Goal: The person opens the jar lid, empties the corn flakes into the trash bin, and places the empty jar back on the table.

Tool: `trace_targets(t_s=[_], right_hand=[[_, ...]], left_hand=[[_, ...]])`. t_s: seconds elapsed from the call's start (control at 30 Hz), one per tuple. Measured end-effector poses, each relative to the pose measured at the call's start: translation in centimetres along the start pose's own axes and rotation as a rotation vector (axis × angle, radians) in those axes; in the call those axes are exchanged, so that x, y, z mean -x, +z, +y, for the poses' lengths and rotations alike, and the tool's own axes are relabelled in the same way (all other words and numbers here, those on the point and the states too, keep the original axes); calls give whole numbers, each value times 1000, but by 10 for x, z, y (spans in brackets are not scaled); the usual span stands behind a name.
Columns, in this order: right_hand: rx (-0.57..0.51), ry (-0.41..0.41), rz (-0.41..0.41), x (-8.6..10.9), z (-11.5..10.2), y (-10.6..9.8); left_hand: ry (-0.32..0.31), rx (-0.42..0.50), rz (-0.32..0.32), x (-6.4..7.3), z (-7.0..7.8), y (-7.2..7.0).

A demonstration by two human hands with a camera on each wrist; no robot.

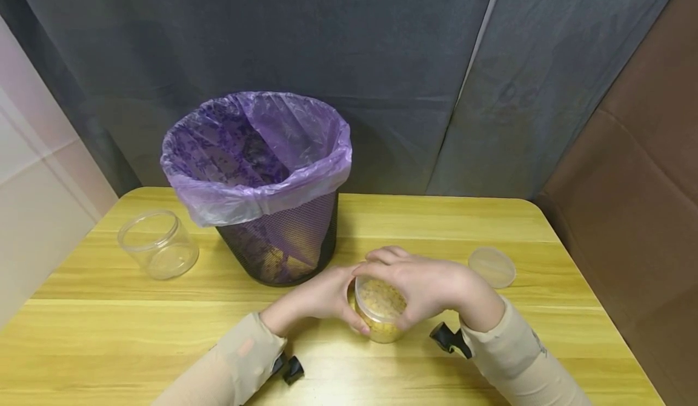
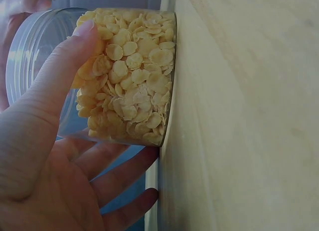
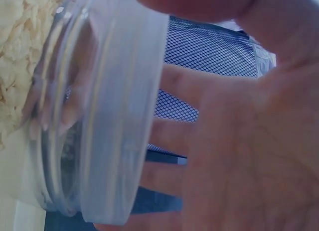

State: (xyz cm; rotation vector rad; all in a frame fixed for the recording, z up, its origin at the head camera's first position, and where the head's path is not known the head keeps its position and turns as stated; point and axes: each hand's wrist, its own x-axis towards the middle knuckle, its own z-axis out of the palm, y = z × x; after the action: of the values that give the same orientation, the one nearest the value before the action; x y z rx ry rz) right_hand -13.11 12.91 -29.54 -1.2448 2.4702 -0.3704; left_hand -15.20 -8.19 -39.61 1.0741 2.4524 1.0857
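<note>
A clear plastic jar (image 2: 127, 76) of pale yellow flakes stands upright on the table, filled to somewhat below its neck. My left hand (image 1: 329, 297) holds it from the left, thumb lying along the near side and fingers behind. A translucent lid (image 3: 124, 111) sits at the jar's mouth, above the screw threads. From the right my right hand (image 1: 422, 285) reaches over the top and grips the lid's rim between thumb and fingers. Through the lid the flakes show in the head view.
Behind the left hand stands a black mesh bin (image 1: 305, 230) lined with a purple bag (image 1: 218, 203). An open, empty clear jar (image 1: 169, 257) is on the table's left, and a loose translucent lid (image 1: 492, 266) lies to the right. A grey curtain (image 1: 382, 60) hangs behind.
</note>
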Motion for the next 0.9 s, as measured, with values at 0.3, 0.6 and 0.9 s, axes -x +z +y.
trace_targets(t_s=[0.3,0.6,0.9], right_hand=[[4,115,77,0,-4,1],[32,246,126,-5,-14,9],[78,274,139,-6,-16,10]], left_hand=[[-14,6,-3,0,0,0],[-3,24,-12,-1,0,1],[1,37,-13,0,0,1]])
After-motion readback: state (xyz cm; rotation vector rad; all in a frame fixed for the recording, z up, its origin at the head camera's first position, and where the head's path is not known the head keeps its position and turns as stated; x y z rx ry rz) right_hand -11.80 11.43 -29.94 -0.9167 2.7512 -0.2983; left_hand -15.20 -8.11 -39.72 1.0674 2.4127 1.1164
